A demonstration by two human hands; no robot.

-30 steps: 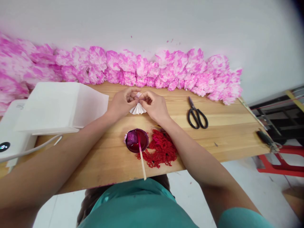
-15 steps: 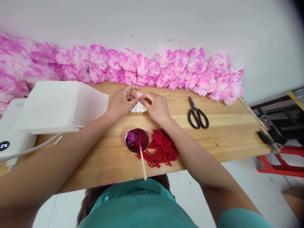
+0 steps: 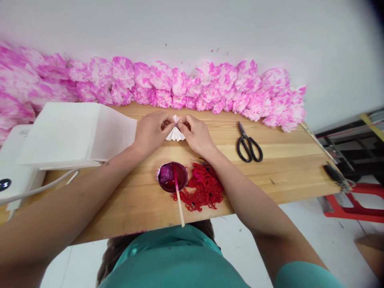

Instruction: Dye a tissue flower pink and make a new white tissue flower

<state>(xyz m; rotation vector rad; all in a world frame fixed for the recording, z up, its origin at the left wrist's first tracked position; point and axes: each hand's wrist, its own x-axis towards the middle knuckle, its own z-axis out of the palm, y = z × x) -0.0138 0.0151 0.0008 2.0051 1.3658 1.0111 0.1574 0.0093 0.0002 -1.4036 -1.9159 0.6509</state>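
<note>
A: What do the two hands hold?

B: The left hand and the right hand meet at a white, pleated piece of paper, narrow at its middle and flaring above and below. On each hand the thumb and forefinger are closed, pinching the paper near that middle.

A: Is anything wound about it?

B: A purple trace shows there, possibly thread; the fingertips hide too much to be certain.

A: Where is the paper situated?

B: Above the light-brown wooden table, beyond a round, dark-rimmed bowl of red liquid. Whether it touches the wood cannot be told.

A: And the surroundings?

B: A pale, slender stick, stained pink, leans in the bowl. Tangled red yarn lies just right of it. Black-handled metal scissors rest apart, right of the right hand. Crumpled pink-and-white flowers line the wall.
</note>
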